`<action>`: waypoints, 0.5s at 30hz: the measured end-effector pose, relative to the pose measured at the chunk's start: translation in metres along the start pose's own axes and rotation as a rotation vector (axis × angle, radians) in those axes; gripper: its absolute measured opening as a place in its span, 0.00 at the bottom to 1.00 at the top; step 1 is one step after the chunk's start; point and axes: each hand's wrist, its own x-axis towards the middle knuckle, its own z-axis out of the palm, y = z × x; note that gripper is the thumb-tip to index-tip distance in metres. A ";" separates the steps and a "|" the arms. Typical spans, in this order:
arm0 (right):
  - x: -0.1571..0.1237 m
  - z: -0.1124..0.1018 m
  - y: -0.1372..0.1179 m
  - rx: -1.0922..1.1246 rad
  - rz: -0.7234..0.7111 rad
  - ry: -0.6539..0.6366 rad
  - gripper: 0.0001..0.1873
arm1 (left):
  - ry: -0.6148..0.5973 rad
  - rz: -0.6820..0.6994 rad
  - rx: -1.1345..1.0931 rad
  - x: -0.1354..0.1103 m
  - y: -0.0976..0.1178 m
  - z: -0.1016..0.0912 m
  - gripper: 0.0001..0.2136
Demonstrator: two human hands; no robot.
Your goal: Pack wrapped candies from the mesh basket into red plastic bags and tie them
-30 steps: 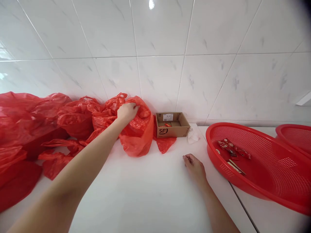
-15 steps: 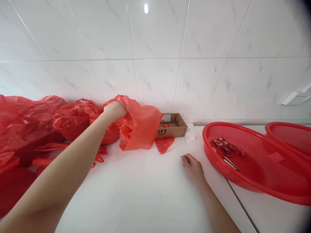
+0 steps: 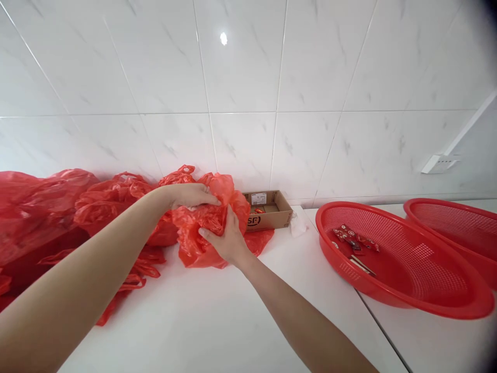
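Note:
A crumpled red plastic bag (image 3: 202, 254) lies bunched on the white table, in front of the tiled wall. My left hand (image 3: 190, 196) reaches over it from the left, its fingers closed on the upper part; the fingertips are partly hidden among the folds. From the right, my right hand (image 3: 230, 239) grips the same bag, thumb toward me and fingers round its right side. What the bag holds, if anything, cannot be seen. Right behind it stands an open cardboard box (image 3: 267, 220) with a small red packet (image 3: 258, 211) inside.
Several red plastic bags (image 3: 104, 207) are heaped along the left. At the right sits a red plastic basket (image 3: 404, 290) with small patterned packets (image 3: 351, 237), beside a second red basket (image 3: 458, 228). A crumpled white piece (image 3: 298, 225) lies by the box. A socket (image 3: 440, 163) is on the wall.
My right hand has moved left from the bare table onto the bag and taken hold of it. The bag, spread out before, is now gathered into a smaller bunch. The view has shifted slightly.

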 end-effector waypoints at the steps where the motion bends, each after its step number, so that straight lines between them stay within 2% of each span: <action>1: 0.017 0.006 0.004 -0.048 0.036 0.013 0.52 | -0.077 -0.059 -0.045 -0.006 0.003 -0.007 0.15; 3: 0.046 0.013 0.018 -0.105 0.094 0.008 0.43 | -0.184 -0.154 -0.166 -0.015 0.006 -0.022 0.13; 4: 0.057 0.015 0.026 -0.128 0.124 0.001 0.40 | -0.179 -0.165 -0.242 -0.017 0.007 -0.028 0.14; 7: 0.077 0.013 0.045 -0.166 0.192 -0.008 0.33 | -0.012 -0.133 -0.476 -0.018 0.003 -0.039 0.19; 9: 0.083 0.009 0.048 -0.161 0.192 0.017 0.33 | 0.085 -0.130 -0.592 -0.019 -0.001 -0.037 0.19; 12: 0.085 -0.003 0.040 -0.111 0.140 0.063 0.35 | 0.122 -0.129 -0.733 -0.025 -0.004 -0.025 0.17; 15: 0.078 -0.023 0.026 -0.058 0.077 0.106 0.39 | 0.161 -0.063 -0.852 -0.041 0.000 -0.013 0.12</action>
